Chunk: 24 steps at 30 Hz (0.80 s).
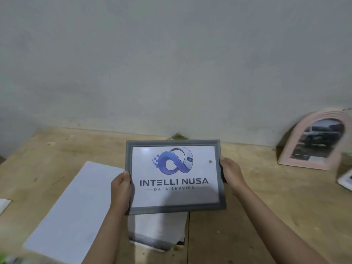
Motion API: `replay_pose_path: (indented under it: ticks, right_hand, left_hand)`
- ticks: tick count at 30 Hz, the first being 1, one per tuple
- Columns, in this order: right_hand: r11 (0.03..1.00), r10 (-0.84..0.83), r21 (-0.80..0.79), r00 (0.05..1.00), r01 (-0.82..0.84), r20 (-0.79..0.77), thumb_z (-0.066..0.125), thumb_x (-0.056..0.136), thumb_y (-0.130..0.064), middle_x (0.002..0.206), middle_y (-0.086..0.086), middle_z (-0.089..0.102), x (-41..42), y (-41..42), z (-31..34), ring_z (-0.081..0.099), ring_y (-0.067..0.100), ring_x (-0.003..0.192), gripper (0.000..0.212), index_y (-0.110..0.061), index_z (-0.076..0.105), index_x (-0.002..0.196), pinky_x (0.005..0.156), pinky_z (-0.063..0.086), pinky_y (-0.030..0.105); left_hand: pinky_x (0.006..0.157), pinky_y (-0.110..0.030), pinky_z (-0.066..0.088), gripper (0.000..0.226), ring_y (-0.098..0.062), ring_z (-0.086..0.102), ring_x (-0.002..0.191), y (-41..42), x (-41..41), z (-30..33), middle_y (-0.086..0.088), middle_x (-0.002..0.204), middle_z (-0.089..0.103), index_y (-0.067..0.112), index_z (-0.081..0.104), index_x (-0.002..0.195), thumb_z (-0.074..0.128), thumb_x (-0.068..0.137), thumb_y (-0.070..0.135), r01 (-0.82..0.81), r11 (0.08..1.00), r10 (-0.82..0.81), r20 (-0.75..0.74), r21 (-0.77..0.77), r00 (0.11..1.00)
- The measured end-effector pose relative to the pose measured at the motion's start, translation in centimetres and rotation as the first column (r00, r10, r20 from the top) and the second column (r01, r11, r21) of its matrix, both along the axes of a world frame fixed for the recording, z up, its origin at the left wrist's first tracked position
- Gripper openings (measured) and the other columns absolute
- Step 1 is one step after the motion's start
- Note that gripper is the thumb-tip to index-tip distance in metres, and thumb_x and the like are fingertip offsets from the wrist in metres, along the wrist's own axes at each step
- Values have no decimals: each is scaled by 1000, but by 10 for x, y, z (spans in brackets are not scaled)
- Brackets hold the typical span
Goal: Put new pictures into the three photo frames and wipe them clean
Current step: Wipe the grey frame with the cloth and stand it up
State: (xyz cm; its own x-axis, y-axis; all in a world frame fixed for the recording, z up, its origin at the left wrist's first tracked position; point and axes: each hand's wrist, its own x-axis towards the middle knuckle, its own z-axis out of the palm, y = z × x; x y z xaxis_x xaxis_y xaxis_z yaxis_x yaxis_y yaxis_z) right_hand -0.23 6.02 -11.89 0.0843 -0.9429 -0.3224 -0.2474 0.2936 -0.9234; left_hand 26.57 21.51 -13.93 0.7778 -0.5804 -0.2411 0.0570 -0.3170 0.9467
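Observation:
I hold a grey rectangular photo frame up over the wooden table, its front facing me. It shows a white print with a blue logo and the words INTELLI NUSA DATA SERVICE. My left hand grips its left edge, thumb on the front. My right hand grips its right edge. A small speck sits on the glass near the right side. A pink arched frame with a dark photo leans against the wall at the far right. The corner of a white frame shows at the right edge.
A large white sheet lies on the wooden table to the left. Under the held frame lie loose white and dark prints. A grey wall rises behind the table. Something white pokes in at the left edge.

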Motion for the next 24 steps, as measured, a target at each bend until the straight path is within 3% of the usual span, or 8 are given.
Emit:
replay_pose_path:
  ticks: [3, 5, 8, 11, 15, 17, 24]
  right_hand:
    - [990, -137, -49, 989, 134, -59, 41, 99, -21, 77, 7, 61, -24, -5, 2, 52, 20, 67, 22, -12, 58, 88, 57, 38, 28]
    - [974, -227, -34, 973, 225, -36, 41, 99, -21, 80, 9, 60, -46, -13, 7, 52, 22, 68, 21, -11, 59, 97, 57, 38, 28]
    - [950, -307, -70, 952, 305, -8, 40, 100, -19, 79, 8, 58, -81, -33, 19, 51, 20, 68, 20, -10, 57, 97, 56, 36, 26]
    - [921, -352, -177, 936, 346, -2, 38, 100, -16, 80, 3, 56, -115, -62, 32, 52, 22, 79, 19, -8, 54, 96, 61, 38, 26]
    - [923, -336, -208, 942, 325, -18, 36, 100, -19, 101, 10, 59, -145, -102, 39, 55, 26, 95, 21, -10, 52, 109, 79, 42, 34]
    - [924, -320, -230, 947, 307, -21, 34, 101, -20, 107, 11, 58, -156, -123, 39, 54, 25, 98, 24, -9, 49, 116, 80, 40, 32]
    - [960, -224, -179, 974, 215, -33, 27, 103, -27, 101, 5, 57, -162, -177, 20, 58, 22, 93, 17, -23, 43, 106, 88, 50, 43]
  left_hand:
    - [69, -31, 33, 24, -15, 41, 75, -29, -22, 4, -5, 76, 45, 13, 47, 73, 43, 96, 22, 69, 996, -71, -29, -55, 997]
    - [65, -30, 32, 26, -15, 39, 71, -48, -41, 9, -6, 73, 44, 14, 46, 73, 41, 98, 18, 151, 985, -154, -23, -78, 988]
    - [58, -29, 32, 26, -14, 41, 64, -85, -70, 21, -4, 69, 48, 12, 48, 75, 40, 100, 13, 269, 958, -265, 54, -103, 963]
    - [64, -27, 38, 18, -15, 51, 74, -132, -95, 30, -7, 84, 61, 6, 58, 90, 44, 99, 12, 340, 938, -329, 129, -73, 936]
    - [67, -28, 38, 16, -20, 52, 79, -182, -126, 34, -14, 89, 63, 6, 63, 95, 49, 96, 13, 293, 956, -287, 229, 6, 930]
    - [70, -31, 41, 17, -26, 58, 82, -207, -138, 32, -16, 92, 66, 5, 66, 99, 52, 95, 12, 261, 965, -259, 234, 23, 937]
    - [79, -40, 47, 14, -33, 61, 90, -259, -153, 11, -17, 94, 65, 3, 62, 95, 52, 94, 13, 113, 992, -123, 235, 57, 964]
